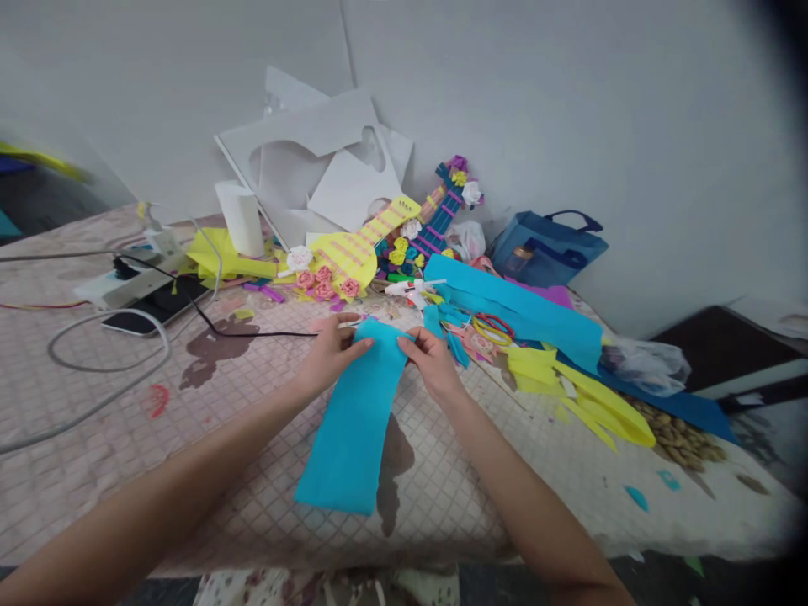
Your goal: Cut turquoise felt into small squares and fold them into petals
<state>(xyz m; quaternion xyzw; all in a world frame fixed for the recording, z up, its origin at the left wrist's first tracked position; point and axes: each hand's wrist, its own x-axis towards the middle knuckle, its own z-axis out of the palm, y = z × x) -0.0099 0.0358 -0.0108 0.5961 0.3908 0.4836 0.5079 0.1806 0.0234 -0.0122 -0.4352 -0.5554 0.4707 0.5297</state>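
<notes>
Left hand point(333, 352) and right hand point(435, 360) each pinch 1 far corner of a blue strip point(353, 429) near the worktop point(252, 497)'s front edge, where light, even tension should prevent creases.

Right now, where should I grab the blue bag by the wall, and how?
Best grip the dark handle on top of the blue bag, coming down from above. It arches up, so fingers can probably slip under it. The front looks harder to reach, because the big turquoise paper lies there, and the wall is behind.
</notes>
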